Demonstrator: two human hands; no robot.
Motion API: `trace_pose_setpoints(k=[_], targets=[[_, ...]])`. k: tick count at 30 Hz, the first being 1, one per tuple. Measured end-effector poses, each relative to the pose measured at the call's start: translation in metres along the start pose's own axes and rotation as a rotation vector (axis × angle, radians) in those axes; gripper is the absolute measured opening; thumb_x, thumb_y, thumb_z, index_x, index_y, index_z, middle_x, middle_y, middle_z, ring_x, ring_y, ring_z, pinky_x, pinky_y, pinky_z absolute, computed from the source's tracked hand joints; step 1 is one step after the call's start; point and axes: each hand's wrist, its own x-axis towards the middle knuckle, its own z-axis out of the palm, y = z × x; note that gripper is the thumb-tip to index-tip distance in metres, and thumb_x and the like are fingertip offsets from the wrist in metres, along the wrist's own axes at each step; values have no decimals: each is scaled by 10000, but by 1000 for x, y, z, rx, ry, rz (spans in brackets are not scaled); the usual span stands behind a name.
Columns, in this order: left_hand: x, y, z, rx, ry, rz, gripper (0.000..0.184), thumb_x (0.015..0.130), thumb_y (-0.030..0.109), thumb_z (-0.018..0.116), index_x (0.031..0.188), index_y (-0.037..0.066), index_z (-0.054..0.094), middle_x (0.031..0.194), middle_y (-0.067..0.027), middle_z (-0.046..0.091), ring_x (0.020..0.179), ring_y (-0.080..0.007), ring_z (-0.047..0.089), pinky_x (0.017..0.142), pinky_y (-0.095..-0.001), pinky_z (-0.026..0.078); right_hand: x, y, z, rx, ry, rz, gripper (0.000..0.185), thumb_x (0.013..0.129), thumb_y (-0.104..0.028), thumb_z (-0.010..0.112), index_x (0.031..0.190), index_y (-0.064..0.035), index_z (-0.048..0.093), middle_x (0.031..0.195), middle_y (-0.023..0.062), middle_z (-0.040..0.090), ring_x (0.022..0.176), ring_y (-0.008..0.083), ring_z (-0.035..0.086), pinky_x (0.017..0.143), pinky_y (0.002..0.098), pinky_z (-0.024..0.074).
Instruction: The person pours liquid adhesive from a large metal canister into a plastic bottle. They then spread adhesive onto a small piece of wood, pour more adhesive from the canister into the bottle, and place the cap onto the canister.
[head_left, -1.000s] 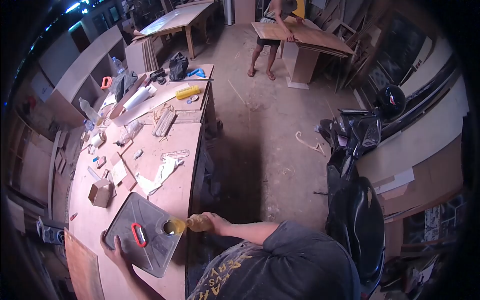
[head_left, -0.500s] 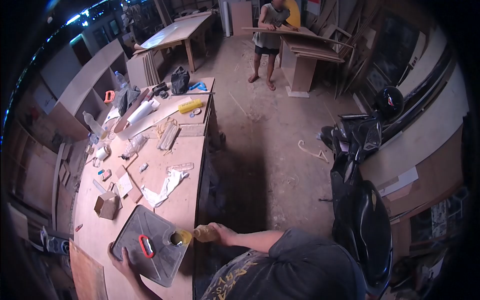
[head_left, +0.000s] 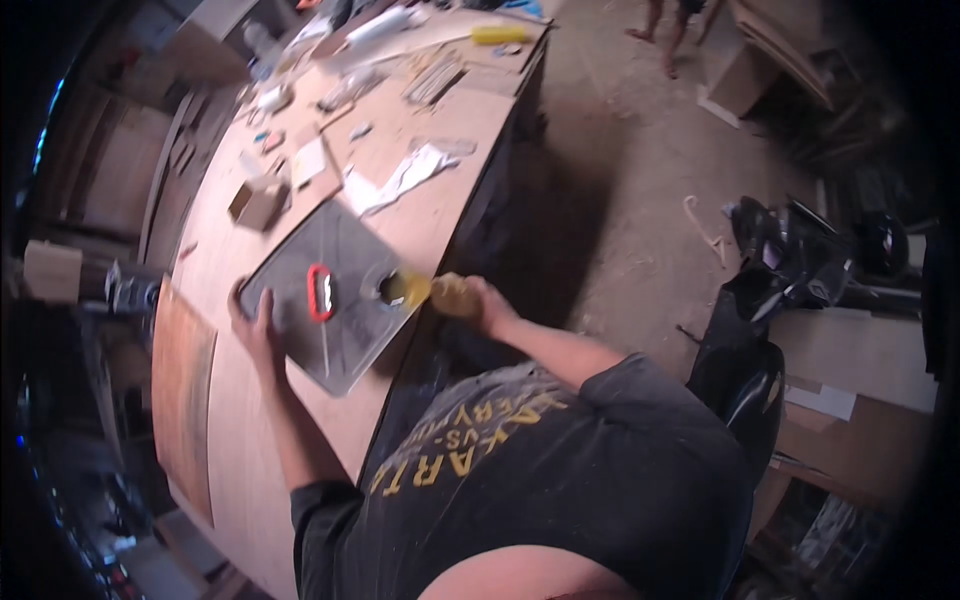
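Sitting higher in view than before, the red-handled can (head_left: pixel 352 300) is being gripped by the left hand (head_left: pixel 258 325); the right hand (head_left: pixel 492 311) is clasping a yellowish bottle (head_left: pixel 455 296).

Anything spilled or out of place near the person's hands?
Yes: yellow residue marks the grey container beside its round opening, on the side nearest the right hand. It looks like spillage; the rest of the top is mostly grey.

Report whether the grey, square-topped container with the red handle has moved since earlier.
No: against the crumpled white cloth, the grey container shows no clear shift; the whole view moved.
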Motion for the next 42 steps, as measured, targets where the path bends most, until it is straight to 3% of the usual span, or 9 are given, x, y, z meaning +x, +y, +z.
trace_pose_setpoints(k=[1, 4, 15, 17, 22, 28, 31, 42], targets=[[10, 35, -10, -420, 74, -465, 460, 948, 136, 742, 1342, -63, 614, 1357, -203, 621, 1308, -318, 564, 1161, -402, 387, -10, -8, 8, -1, -17, 48, 650, 792, -136, 842, 1361, -91, 530, 1340, 198, 636, 1302, 403, 593, 1090, 457, 509], [15, 46, -12, -496, 82, -529, 502, 932, 164, 753, 1350, -70, 603, 1340, -176, 632, 1294, -275, 559, 1165, -384, 370, -11, -10, 3, -25, -20, 37, 707, 824, -180, 837, 1422, -121, 465, 1389, 185, 602, 1321, 411, 574, 1098, 474, 501], [13, 52, -14, -496, 79, -545, 477, 942, 118, 732, 1351, -76, 582, 1314, -171, 617, 1248, -267, 562, 1128, -377, 405, -10, 2, 11, -6, -81, 95, 810, 770, -126, 854, 1465, -125, 438, 1472, 187, 553, 1410, 391, 506, 1155, 467, 466], [12, 44, -12, -527, 73, -543, 475, 944, 115, 730, 1353, -74, 579, 1315, -174, 612, 1248, -268, 560, 1128, -372, 406, -6, 8, 14, 6, -97, 58, 773, 784, -119, 829, 1453, -117, 441, 1443, 211, 569, 1383, 423, 524, 1148, 474, 464], [2, 28, -3, -583, 106, -573, 475, 945, 89, 716, 1368, -64, 565, 1325, -172, 611, 1260, -272, 558, 1135, -372, 400, -13, -3, 9, -61, -8, 46, 724, 822, -231, 842, 1429, -117, 464, 1385, 209, 611, 1327, 421, 574, 1122, 484, 482], [9, 44, -8, -549, 97, -546, 472, 944, 83, 703, 1372, -56, 562, 1328, -172, 613, 1258, -279, 566, 1134, -384, 401, -17, -18, -4, -62, -37, 106, 693, 860, -297, 810, 1439, -125, 470, 1428, 214, 599, 1359, 416, 559, 1139, 491, 474], [10, 43, -8, -507, 101, -508, 474, 939, 86, 703, 1369, -56, 562, 1325, -177, 616, 1256, -286, 570, 1133, -390, 402, -15, -26, -9, -34, -67, 156, 769, 812, -197, 828, 1472, -129, 439, 1435, 214, 591, 1376, 420, 540, 1153, 493, 464], [13, 54, -10, -528, 103, -521, 473, 930, 95, 723, 1359, -36, 574, 1309, -168, 623, 1225, -275, 584, 1107, -386, 424, -18, -16, -4, -59, -25, 127, 709, 852, -259, 816, 1446, -115, 456, 1405, 227, 603, 1338, 430, 565, 1122, 497, 484]])
